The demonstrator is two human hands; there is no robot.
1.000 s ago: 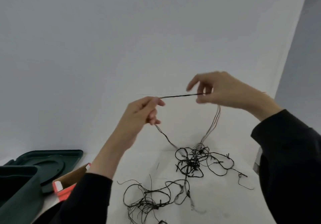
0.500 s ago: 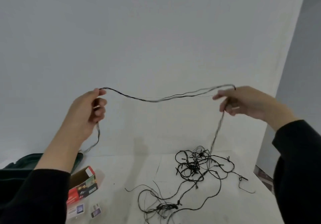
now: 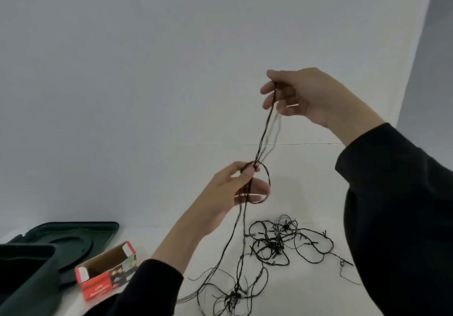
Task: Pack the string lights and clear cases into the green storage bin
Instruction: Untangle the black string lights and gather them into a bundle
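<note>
A black string of lights [image 3: 274, 244] lies tangled on the white table, with strands rising to both hands. My right hand [image 3: 308, 95] is held high and pinches the top of several doubled strands. Below it, my left hand [image 3: 235, 193] grips the same strands, which form a small loop around its fingers. More wire hangs from the left hand down to a second tangle [image 3: 232, 301] at the near edge. The green storage bin [image 3: 27, 281] stands open at the lower left. No clear cases are in view.
The bin's green lid [image 3: 73, 237] lies flat behind the bin. An open red cardboard box [image 3: 107, 274] lies next to the bin, partly behind my left sleeve. A white wall rises behind the white table [image 3: 306, 183].
The hands were spread wide with the wire stretched level between them. Now the left hand has come in under the right, the right has risen, and the strands run nearly upright between them.
</note>
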